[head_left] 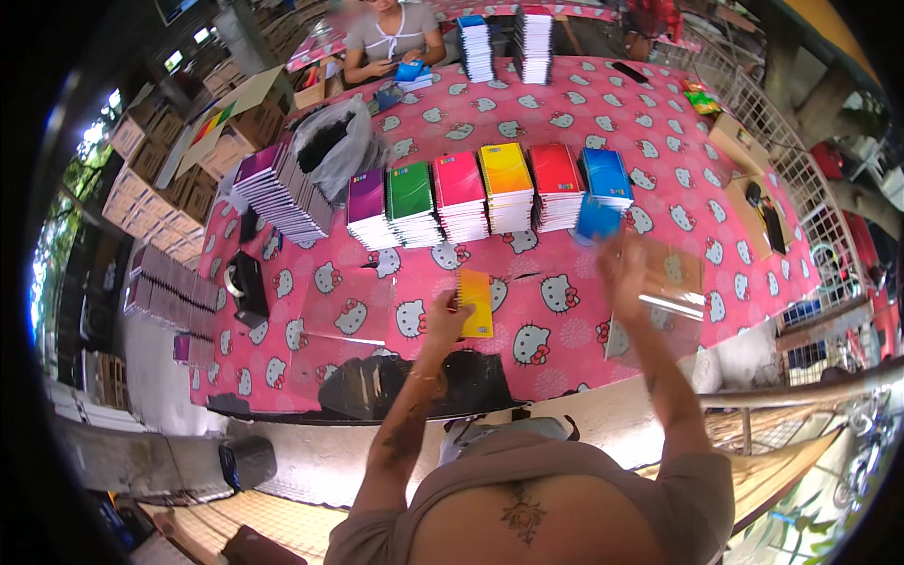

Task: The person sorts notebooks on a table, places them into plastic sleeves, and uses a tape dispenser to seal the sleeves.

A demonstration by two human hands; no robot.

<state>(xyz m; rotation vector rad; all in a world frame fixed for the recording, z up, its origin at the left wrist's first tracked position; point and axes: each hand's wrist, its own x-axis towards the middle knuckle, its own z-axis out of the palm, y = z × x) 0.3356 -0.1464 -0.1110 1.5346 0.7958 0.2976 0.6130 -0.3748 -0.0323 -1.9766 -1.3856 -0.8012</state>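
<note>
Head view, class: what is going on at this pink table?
A person stands at the pink patterned table. The left hand holds a yellow notebook; the right hand, blurred, lifts a blue notebook from the blue stack. Six coloured stacks sit in a row. Another person works opposite.

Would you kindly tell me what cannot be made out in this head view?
- Right hand: motion-blurred, so its grip on the blue notebook is unclear.
- Clear plastic sleeve: glare hides its edges.
- Yellow notebook: the left hand covers its left edge.
- Second person's hands: too small.
- Notebook cover designs: too small.
</note>
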